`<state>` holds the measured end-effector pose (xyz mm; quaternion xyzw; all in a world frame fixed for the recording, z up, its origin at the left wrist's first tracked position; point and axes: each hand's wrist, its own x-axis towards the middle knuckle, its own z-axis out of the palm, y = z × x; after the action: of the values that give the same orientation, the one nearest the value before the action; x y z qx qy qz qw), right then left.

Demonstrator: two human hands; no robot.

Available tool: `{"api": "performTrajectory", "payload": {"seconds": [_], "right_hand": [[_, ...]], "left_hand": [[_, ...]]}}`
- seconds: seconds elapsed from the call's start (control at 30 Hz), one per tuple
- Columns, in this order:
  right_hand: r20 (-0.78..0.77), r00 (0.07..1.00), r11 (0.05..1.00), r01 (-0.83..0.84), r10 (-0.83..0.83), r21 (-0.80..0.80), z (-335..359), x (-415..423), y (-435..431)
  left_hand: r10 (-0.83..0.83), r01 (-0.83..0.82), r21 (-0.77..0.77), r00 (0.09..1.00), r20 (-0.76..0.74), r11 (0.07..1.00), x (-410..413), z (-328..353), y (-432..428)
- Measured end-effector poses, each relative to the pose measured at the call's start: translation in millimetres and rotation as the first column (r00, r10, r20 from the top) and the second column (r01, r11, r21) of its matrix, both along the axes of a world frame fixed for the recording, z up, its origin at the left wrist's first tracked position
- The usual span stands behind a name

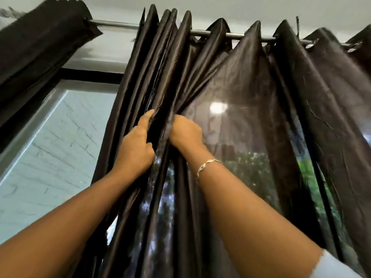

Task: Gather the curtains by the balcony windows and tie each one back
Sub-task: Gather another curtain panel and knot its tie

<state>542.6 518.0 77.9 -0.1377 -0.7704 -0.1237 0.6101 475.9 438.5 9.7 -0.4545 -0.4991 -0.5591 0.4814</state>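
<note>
A dark brown, shiny curtain [251, 101] hangs by eyelets from a metal rod [114, 24] in front of the window. Its left folds are bunched together; its right part is spread and lets light through. My left hand [136, 149] grips the bunched folds, with the index finger stretched up along the cloth. Just to its right, my right hand [185, 132] grips a fold, fingers curled into the fabric; a thin bracelet is on that wrist. A second dark curtain [38, 47] hangs gathered at the upper left.
Between the two curtains the window glass [56, 141] with a black frame shows a pale brick wall outside. Green plants show through the thin cloth at the right. The white ceiling runs above the rod.
</note>
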Motion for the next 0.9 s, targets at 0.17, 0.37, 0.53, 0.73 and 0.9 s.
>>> {"api": "performTrajectory", "payload": {"seconds": [0.17, 0.37, 0.53, 0.73, 0.9], "right_hand": [[0.154, 0.976, 0.984, -0.164, 0.152, 0.072, 16, -35, -51], [0.316, 0.932, 0.980, -0.197, 0.178, 0.031, 18, -10, -28], [0.001, 0.988, 0.988, -0.156, 0.156, -0.003, 11, 51, 26], [-0.322, 0.939, 0.987, 0.082, -0.123, -0.137, 15, 132, 86], [-0.353, 0.911, 0.953, 0.117, -0.215, -0.279, 15, 148, 106]], "left_hand": [[-0.058, 0.052, 0.081, 0.996, 0.069, 0.995, -9, 5, -11], [-0.113, 0.110, 0.027, 0.985, 0.132, 0.994, -12, 4, -10], [-0.185, 0.189, -0.020, 0.973, 0.138, 0.982, -2, 4, 6], [-0.336, 0.350, -0.057, 0.926, 0.172, 0.935, 11, 0, 15], [-0.574, 0.610, -0.112, 0.783, 0.238, 0.785, 21, -2, 9]]}}
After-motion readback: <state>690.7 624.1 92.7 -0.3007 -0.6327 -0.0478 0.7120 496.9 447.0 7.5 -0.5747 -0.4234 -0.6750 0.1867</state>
